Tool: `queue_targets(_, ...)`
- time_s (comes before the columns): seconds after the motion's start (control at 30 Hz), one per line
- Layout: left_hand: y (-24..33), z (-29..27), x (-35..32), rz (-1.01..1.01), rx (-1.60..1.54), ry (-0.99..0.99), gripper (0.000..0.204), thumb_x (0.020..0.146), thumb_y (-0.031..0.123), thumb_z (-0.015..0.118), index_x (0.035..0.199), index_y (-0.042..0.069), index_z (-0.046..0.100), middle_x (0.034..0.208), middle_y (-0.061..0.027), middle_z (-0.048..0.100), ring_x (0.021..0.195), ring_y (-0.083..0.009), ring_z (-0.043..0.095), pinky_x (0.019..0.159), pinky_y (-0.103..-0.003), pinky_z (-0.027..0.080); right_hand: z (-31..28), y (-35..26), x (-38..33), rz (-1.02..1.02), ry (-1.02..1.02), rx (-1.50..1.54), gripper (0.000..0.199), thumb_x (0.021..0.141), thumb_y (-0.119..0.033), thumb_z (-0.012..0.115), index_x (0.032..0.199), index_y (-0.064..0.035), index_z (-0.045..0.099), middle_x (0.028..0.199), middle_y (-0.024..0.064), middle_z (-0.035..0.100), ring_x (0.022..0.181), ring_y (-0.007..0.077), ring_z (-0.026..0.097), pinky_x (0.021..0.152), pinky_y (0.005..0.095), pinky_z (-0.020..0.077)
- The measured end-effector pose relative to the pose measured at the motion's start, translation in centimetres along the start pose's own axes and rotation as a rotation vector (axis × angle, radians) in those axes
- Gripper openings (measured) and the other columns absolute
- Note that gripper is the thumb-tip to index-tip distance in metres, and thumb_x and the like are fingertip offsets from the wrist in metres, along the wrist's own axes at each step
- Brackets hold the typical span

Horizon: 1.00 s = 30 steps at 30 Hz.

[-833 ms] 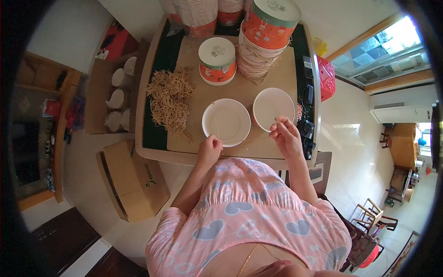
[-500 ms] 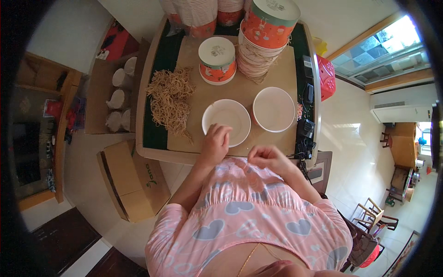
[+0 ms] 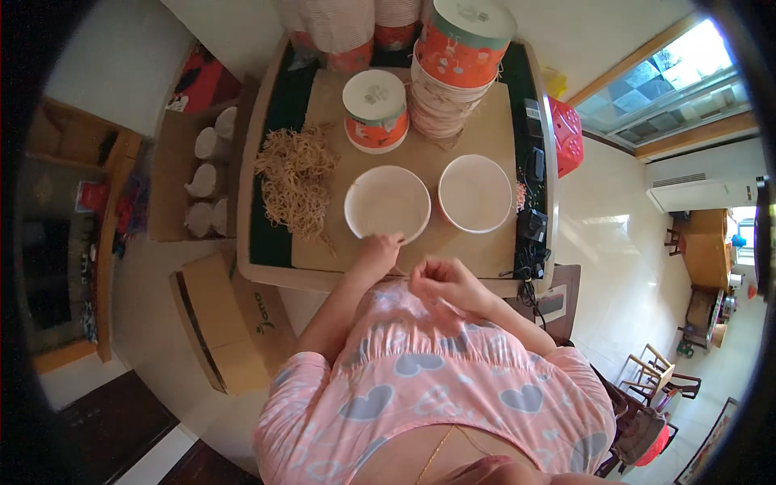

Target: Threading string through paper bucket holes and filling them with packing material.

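Two white paper tubs stand mouth up side by side on the brown board: the left tub [image 3: 388, 202] and the right tub [image 3: 477, 194]. My left hand [image 3: 378, 256] is closed in a pinch at the near rim of the left tub. Closer to my body, my right hand [image 3: 447, 283] is curled with the fingertips together. A thin tan strand seems to run between the hands, too fine to make out surely. To the left lies a tangled heap of tan cord loops [image 3: 295, 178]. An upturned orange and green tub [image 3: 376, 111] stands behind the left tub.
A tall tub stack [image 3: 461, 61], wound with pale cord below, stands at the back. Bagged tub stacks [image 3: 343, 36] are beside it. Black adapters and cables [image 3: 532, 226] line the right edge. Left of the table are a box of wrapped cups [image 3: 202, 174] and a flattened carton [image 3: 230, 315].
My left hand has drawn down out of the left tub's mouth to its near rim. My right hand has shifted left, closer to it.
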<state>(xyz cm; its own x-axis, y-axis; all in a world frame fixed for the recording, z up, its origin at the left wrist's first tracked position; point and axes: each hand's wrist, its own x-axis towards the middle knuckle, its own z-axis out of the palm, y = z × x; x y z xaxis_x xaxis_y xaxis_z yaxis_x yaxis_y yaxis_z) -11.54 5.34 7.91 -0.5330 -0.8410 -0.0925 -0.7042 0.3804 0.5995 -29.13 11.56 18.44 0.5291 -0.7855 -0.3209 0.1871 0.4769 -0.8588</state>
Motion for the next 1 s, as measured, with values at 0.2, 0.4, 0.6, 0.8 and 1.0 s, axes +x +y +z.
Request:
queue_targets(0.2, 1.6, -4.1, 0.7, -0.173, -0.372, 0.251, 0.017, 0.078, 0.013, 0.064, 0.089, 0.002, 0.058, 0.078, -0.0159, 0.063, 0.073, -0.032, 0.062, 0.063, -0.037, 0.048, -2.8, 3.3, 4.7, -0.139, 0.538, -0.249, 0.013, 0.086, -0.014, 0.061, 0.08, -0.0032, 0.056, 0.064, -0.004, 0.049, 0.06, 0.0027, 0.042, 0.049, 0.0191, 0.0321)
queue_targets(0.4, 1.9, -4.1, 0.6, -0.142, -0.53, 0.303, 0.017, 0.08, 0.005, 0.061, 0.095, 0.0, 0.058, 0.077, -0.0113, 0.064, 0.07, -0.0176, 0.063, 0.064, -0.028, 0.049, -3.3, 4.9, 7.8, -0.33, 0.611, -0.23, 0.01, 0.085, -0.008, 0.061, 0.086, 0.0006, 0.056, 0.078, 0.0032, 0.056, 0.072, 0.0092, 0.056, 0.064, 0.0234, 0.0478)
queue_targets(0.6, -0.1, -2.5, 0.8, -0.2, -0.846, 0.255, 0.019, 0.077, 0.002, 0.063, 0.094, -0.001, 0.058, 0.079, -0.0097, 0.065, 0.071, -0.0128, 0.063, 0.065, -0.026, 0.05, -3.6, 6.4, 7.9, -0.357, 0.61, -0.348, 0.012, 0.086, -0.007, 0.058, 0.096, 0.0003, 0.055, 0.085, 0.0047, 0.061, 0.079, 0.0098, 0.059, 0.069, 0.0233, 0.0476)
queue_targets(0.8, -0.1, -2.8, 1.4, -0.305, -0.739, 0.159, 0.016, 0.076, 0.001, 0.061, 0.092, -0.001, 0.061, 0.082, -0.0092, 0.064, 0.071, -0.0134, 0.062, 0.065, -0.026, 0.049, -3.7, 6.0, 7.7, -0.258, 0.595, -0.296, 0.011, 0.086, -0.006, 0.058, 0.094, 0.001, 0.056, 0.085, 0.0051, 0.063, 0.08, 0.01, 0.059, 0.07, 0.0235, 0.0479)
queue_targets(1.0, 1.4, -3.7, 0.9, -0.118, -0.568, 0.279, 0.025, 0.075, 0.002, 0.06, 0.1, 0.001, 0.063, 0.084, -0.0124, 0.062, 0.072, -0.0203, 0.062, 0.063, -0.029, 0.048, -4.2, 4.5, 7.5, -0.264, 0.579, -0.42, 0.01, 0.085, -0.006, 0.059, 0.09, 0.002, 0.056, 0.079, 0.0078, 0.063, 0.073, 0.0117, 0.06, 0.065, 0.0253, 0.0484)
